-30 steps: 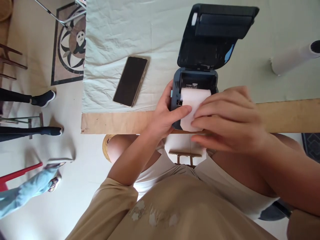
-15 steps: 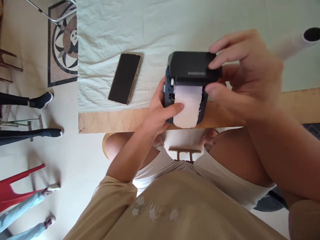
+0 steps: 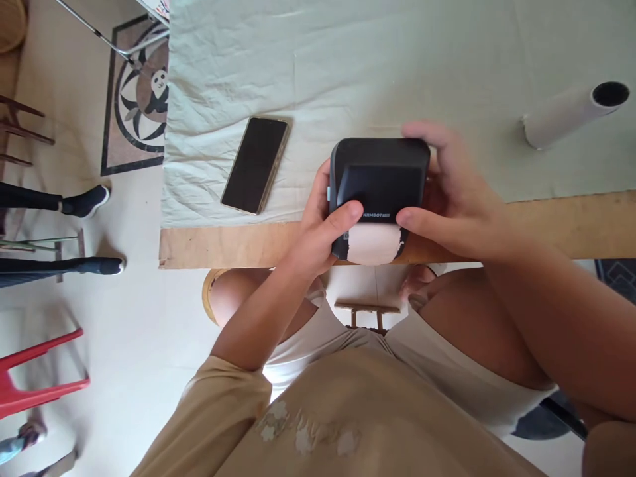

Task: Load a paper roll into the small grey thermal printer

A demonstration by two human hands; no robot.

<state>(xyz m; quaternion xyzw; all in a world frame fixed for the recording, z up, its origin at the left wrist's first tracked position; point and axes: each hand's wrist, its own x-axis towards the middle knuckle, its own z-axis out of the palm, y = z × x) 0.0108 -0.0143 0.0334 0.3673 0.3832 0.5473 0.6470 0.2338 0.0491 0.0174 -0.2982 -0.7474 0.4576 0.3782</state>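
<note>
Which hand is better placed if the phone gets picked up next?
Probably the left hand: both hands are on the black device, but the phone lies to the left, nearer it than the right hand.

Pale paper (image 3: 373, 245) juts from the dark printer (image 3: 380, 156) — its lid (image 3: 380, 189) is down.

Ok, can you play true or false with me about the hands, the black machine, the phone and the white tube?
1. The left hand and right hand both touch the black machine. True.
2. The machine's lid stands wide open. False: it is down.
3. Pale paper sticks out past the lid. True.
4. The right hand holds the phone. False: the phone lies on the cloth.
5. The white tube is left of the phone. False: it is to the right.
</note>
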